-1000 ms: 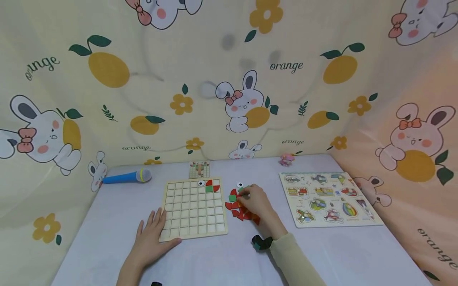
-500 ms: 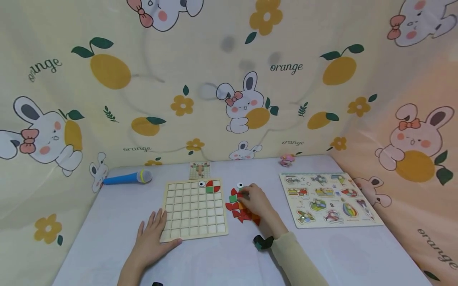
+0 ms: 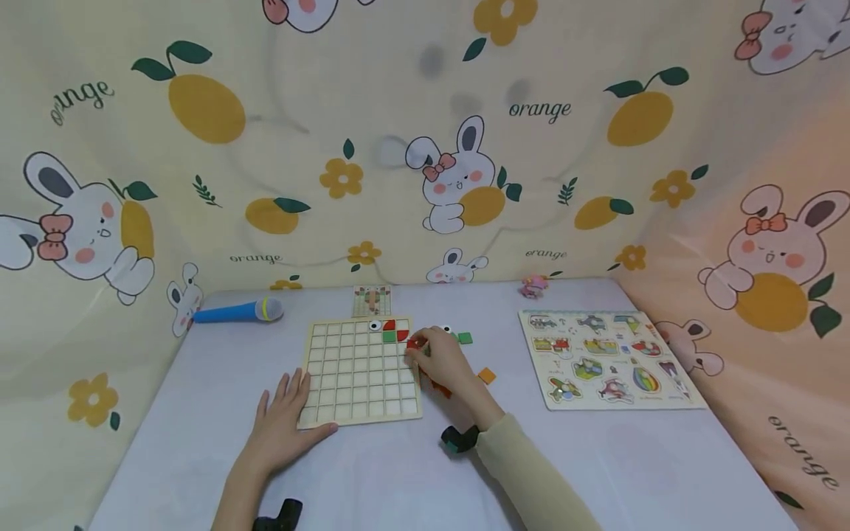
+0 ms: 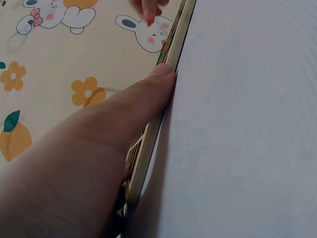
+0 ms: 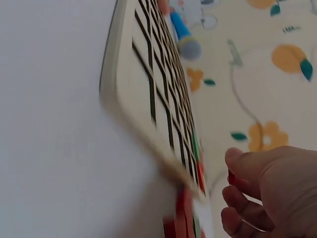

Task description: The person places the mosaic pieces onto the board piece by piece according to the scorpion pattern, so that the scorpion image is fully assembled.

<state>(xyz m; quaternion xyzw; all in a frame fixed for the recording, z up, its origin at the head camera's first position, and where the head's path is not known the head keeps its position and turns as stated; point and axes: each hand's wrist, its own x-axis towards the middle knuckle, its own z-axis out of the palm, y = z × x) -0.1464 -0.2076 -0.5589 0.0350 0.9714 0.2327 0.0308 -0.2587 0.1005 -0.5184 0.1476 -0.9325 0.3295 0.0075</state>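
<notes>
My left hand [image 3: 282,417] lies spread along the left edge and near corner of a wooden grid board [image 3: 359,376], fingers straight, thumb against the near edge. Between thumb and fingers, my right hand [image 3: 446,360] pinches a small red puzzle piece [image 5: 232,177] at the board's right edge, close to its upper right corner. In the board's top rows sit a white eye piece [image 3: 375,325], two red quarter-round pieces and a green square [image 3: 389,337]. Loose red pieces [image 3: 440,389] lie right of the board, partly hidden beneath my right hand.
A pattern card [image 3: 372,301] lies behind the board. Left of it is a blue toy microphone [image 3: 229,312]. An orange square [image 3: 488,376] and a green square [image 3: 465,338] lie right of my right hand. Farther right are a picture puzzle board [image 3: 614,361] and a small pink figure [image 3: 533,287].
My right hand has moved left from the loose pieces to the board's right edge, carrying a red piece. The orange square has come into sight. My left hand stays on the board.
</notes>
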